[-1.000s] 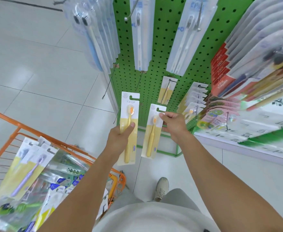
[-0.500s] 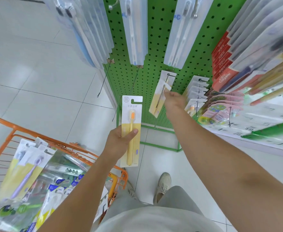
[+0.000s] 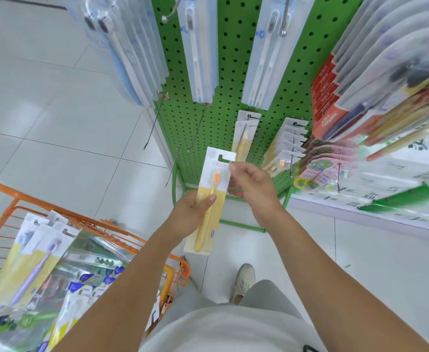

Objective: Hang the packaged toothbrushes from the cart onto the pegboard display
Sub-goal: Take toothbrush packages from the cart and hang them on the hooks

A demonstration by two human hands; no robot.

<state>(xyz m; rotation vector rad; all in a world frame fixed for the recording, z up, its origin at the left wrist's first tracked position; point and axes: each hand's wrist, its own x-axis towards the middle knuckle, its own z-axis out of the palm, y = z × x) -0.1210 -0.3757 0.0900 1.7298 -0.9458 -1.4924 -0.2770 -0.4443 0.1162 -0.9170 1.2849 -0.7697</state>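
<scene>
Back from the pegboard (image 3: 183, 118), my right hand (image 3: 252, 185) had returned to pinch the top edge of the yellow toothbrush pack (image 3: 212, 199).

Item: one carded yellow brush, gripped mid-card by my left hand (image 3: 192, 217), thumb across the front; both hands closed on the same pack, close together, in open air in front of the green board. Just behind it, another yellow pack (image 3: 244, 138) hung on its hook. Bare wire hooks (image 3: 155, 123) projected to the left over open floor. Orange cart (image 3: 13, 207) at lower left held more packs. Legible: "Colgate" on the red boxes (image 3: 329, 115) at right; card print too small to read.
</scene>
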